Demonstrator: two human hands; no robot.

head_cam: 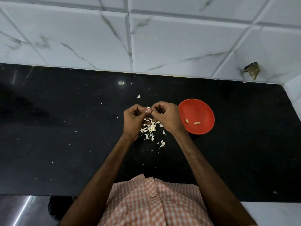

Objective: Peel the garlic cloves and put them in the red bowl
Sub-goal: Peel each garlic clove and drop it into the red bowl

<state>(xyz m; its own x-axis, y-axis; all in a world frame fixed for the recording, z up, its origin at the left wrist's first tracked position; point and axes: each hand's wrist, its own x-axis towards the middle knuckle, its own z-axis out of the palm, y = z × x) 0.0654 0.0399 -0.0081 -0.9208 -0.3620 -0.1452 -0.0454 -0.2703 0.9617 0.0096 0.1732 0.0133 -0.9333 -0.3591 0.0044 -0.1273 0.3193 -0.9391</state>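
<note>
Head view: red bowl (196, 110) on black counter (65, 144) below veined white tiles (81, 38).

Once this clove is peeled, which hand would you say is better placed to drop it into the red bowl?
Probably right: the right hand sits just beside the red bowl, while the left hand is farther off, across the clove both pinch.

Left hand (132, 119), right hand (166, 118) fingertip-to-fingertip (both curled)

No text, label, brand or number readable. Checked: round red plastic bowl (203, 110), black speckled stone counter (65, 128), white marble-veined wall tiles (162, 38), orange-white checked shirt (146, 203). All look plain; fine print possibly too small.
</note>
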